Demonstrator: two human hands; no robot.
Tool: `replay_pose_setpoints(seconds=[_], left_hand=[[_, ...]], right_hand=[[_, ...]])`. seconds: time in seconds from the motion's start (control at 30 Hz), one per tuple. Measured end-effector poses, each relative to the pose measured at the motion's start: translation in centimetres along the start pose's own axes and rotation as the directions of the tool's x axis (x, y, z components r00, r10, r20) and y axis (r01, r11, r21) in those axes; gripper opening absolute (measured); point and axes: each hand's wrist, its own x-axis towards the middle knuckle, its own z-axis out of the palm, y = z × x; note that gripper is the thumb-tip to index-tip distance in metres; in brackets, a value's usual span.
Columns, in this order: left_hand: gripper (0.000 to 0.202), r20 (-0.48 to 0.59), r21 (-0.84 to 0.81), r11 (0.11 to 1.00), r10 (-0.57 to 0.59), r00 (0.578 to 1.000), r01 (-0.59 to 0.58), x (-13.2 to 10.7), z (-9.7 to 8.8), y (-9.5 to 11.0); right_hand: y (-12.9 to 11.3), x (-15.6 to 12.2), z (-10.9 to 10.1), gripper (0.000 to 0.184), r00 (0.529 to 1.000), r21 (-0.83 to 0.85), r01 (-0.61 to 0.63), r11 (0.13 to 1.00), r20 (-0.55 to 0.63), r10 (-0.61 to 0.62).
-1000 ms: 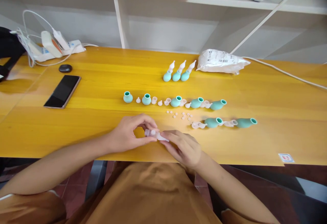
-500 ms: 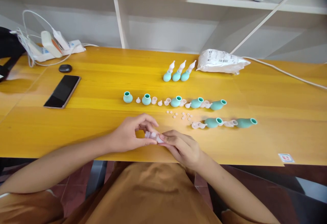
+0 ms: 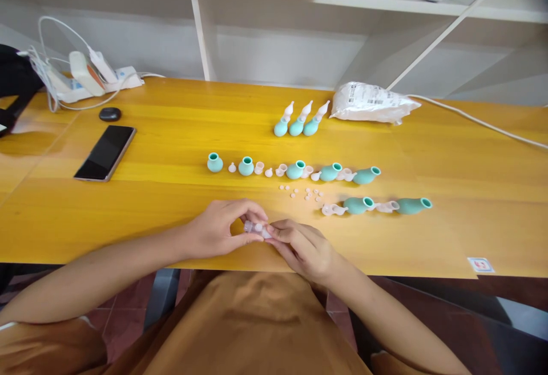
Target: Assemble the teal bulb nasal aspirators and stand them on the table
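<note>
Both my hands meet at the near edge of the yellow table [image 3: 171, 204]. My left hand [image 3: 218, 229] pinches one end of a small clear plastic nozzle piece [image 3: 256, 228], and my right hand [image 3: 303, 248] pinches its other end. Beyond them lies a row of teal rubber bulbs [image 3: 295, 170] mixed with clear caps and tips. A second short row of bulbs [image 3: 357, 205] lies to the right. Several tiny white beads [image 3: 306, 193] are scattered between the rows. Three assembled bulbs with nozzles [image 3: 297, 125] stand farther back.
A black phone [image 3: 105, 153] and a dark earbud case [image 3: 110, 114] lie at the left, with a power strip and white cables [image 3: 85, 78] behind. A white plastic bag [image 3: 370, 103] sits at the back right. A small sticker [image 3: 480, 264] is near the front right edge.
My right hand's fingers have slid left along the clear piece, closing the gap to my left hand, so less of the piece shows. Nothing on the table has moved.
</note>
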Motion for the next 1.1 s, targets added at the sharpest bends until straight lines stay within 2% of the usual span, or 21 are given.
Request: replay_pose_setpoints(seconds=[0.13, 0.3, 0.4, 0.5, 0.7, 0.87, 1.1], left_hand=[[0.022, 0.01, -0.026, 1.0, 0.008, 1.0, -0.008, 0.1, -0.1, 0.1], [0.029, -0.053, -0.186, 0.982, -0.021, 0.998, 0.01, 0.1, 0.3, 0.0], [0.037, -0.055, -0.315, 0.949, -0.026, 0.998, 0.008, 0.1, 0.5, -0.1], [0.04, -0.066, -0.37, 0.929, -0.054, 0.996, 0.026, 0.1, 0.4, -0.3], [0.037, -0.093, -0.326, 0.942, -0.112, 0.989, 0.076, 0.1, 0.1, -0.5], [0.029, -0.094, -0.244, 0.969, -0.064, 0.993, 0.039, -0.1, -0.1, -0.2], [0.025, -0.108, -0.147, 0.987, 0.052, 0.993, -0.068, 0.3, -0.2, -0.6]], right_hand=[[0.0, 0.0, 0.2, 0.027, 1.0, -0.018, 0.01, 1.0, 0.002, -0.01], [-0.1, 0.7, 0.1, 0.038, 0.998, -0.008, 0.026, 1.0, -0.058, -0.026], [-0.2, 1.2, 0.0, 0.037, 0.992, -0.011, 0.031, 0.999, -0.119, -0.032], [-0.2, 1.3, -0.1, 0.033, 0.988, -0.022, 0.019, 1.0, -0.155, -0.023], [-0.2, 1.0, 0.0, 0.026, 0.988, -0.045, -0.019, 0.999, -0.154, 0.012], [0.0, 0.8, -0.1, 0.024, 0.992, -0.053, 0.012, 0.999, -0.124, -0.018], [0.3, 0.7, -0.2, 0.033, 0.995, -0.113, 0.001, 0.994, -0.104, -0.013]])
